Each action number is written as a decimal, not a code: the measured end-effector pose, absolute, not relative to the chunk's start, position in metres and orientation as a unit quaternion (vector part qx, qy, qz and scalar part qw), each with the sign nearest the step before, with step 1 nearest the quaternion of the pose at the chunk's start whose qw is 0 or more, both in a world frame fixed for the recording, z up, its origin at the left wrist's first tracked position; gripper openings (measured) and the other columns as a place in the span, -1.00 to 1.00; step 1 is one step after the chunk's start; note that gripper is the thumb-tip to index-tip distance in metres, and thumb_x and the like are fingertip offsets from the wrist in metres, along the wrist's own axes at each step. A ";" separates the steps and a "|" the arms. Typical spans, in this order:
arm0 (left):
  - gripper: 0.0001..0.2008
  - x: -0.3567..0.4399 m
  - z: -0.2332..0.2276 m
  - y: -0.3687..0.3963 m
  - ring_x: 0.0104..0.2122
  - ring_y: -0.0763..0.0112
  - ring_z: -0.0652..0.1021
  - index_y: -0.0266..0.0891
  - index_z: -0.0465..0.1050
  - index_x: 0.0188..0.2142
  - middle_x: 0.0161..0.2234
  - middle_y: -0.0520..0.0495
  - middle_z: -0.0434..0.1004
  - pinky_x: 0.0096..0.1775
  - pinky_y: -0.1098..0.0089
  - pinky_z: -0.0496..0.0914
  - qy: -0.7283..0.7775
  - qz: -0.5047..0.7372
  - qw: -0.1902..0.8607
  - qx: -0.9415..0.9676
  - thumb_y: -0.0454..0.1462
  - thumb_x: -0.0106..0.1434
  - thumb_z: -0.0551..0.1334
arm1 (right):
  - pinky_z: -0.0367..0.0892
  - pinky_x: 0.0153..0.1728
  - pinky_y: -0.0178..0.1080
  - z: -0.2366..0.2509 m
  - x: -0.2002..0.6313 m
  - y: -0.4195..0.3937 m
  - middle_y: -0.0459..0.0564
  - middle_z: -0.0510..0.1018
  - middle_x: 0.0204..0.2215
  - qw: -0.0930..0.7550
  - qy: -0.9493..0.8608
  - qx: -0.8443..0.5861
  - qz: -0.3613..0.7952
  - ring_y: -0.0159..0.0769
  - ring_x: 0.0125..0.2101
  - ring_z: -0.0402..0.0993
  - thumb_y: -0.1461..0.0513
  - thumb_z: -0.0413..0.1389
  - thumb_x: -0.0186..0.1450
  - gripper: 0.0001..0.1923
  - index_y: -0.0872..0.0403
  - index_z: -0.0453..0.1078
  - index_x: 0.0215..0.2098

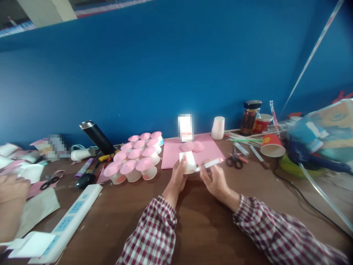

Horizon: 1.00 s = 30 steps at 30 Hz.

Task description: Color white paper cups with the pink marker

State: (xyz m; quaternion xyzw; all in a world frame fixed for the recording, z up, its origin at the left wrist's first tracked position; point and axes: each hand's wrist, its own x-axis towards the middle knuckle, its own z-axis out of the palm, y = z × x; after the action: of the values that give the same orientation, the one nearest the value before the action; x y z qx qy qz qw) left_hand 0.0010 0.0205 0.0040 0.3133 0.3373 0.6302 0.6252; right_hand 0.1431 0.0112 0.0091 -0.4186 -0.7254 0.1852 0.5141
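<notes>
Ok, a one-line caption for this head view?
Left hand holds a white paper cup; right hand holds a pen against it.

A deep blue wall rises behind a brown wooden tabletop. At the top left a pale beam crosses a strip of ceiling. Soft, even light falls across the wall, dimmer toward the left.

Both arms in red and white checked sleeves reach forward and come close together, the left hand curled with its thumb up and fingers wrapped around something, the right hand just beside it, fingers pinched shut in a grip.
</notes>
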 end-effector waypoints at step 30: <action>-0.60 0.001 0.005 0.019 -0.35 0.31 0.53 -0.33 0.45 -0.24 -0.34 -0.12 0.53 -0.25 0.30 0.41 0.338 0.608 0.640 0.327 0.00 0.19 0.26 | 0.26 -0.57 -0.36 0.007 0.143 0.016 -0.09 0.43 -0.62 0.545 -0.701 -0.429 0.164 -0.37 -0.65 0.36 0.18 -0.01 0.33 -0.80 0.10 0.32 -0.39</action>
State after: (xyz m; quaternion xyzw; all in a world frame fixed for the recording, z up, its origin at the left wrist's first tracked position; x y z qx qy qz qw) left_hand 0.0014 0.0193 0.0048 0.3267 0.3376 0.6083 0.6398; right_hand 0.1429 0.0158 0.0074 -0.4291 -0.7011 0.1636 0.5454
